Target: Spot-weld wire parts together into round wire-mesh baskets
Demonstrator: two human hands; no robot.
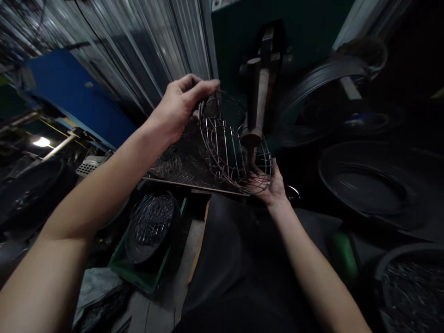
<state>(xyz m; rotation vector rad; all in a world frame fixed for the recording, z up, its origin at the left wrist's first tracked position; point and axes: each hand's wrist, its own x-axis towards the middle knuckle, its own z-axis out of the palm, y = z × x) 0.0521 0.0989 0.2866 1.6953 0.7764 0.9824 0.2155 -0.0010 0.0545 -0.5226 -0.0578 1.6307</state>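
Observation:
Between my hands is a round wire basket [222,152] made of thin metal rods, tilted under the machine's round metal arm [252,133]. My left hand [182,104] is closed on the basket's upper left rim, thumb on top. At the lower right, my right hand [268,187] holds the basket from beneath, its fingers partly hidden behind the wires. The arm's blunt end overlaps the basket's right part in view; whether they touch I cannot tell. Loose wire rings [169,166] lie on the worktable beside the basket.
Below the table's edge, a green crate [152,282] carries a dark tub of wire pieces [152,217]. A wire coil [322,78] and a wide dark basin [367,185] stand at right. Another tub [385,268] is at lower right. A blue cabinet [76,97] stands at left.

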